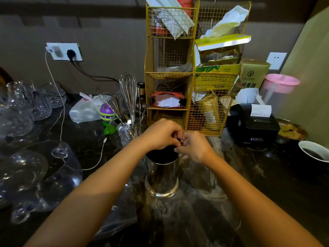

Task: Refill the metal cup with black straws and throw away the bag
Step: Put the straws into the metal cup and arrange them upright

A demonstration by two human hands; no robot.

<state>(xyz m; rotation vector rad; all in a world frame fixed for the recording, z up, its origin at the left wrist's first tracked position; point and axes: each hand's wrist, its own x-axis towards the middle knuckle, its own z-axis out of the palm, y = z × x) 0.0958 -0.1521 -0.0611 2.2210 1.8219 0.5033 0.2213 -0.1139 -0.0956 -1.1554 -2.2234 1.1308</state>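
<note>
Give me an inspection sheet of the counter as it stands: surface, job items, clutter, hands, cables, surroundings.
Surface: dark marbled counter, crowded along the back and left.
Job's things: metal cup upright at centre, its mouth full of black straws; clear plastic bag lying flat on the counter left of the cup.
Clutter: glassware at left, whisk in a utensil jar, white tied bag, yellow wire rack, receipt printer, pink-lidded jug.
Hands: left hand and right hand meet over the cup's rim, fingers curled on the straw tops.
Cables: white cable and black cable from the wall socket.
Surroundings: grey wall, second socket at right.
</note>
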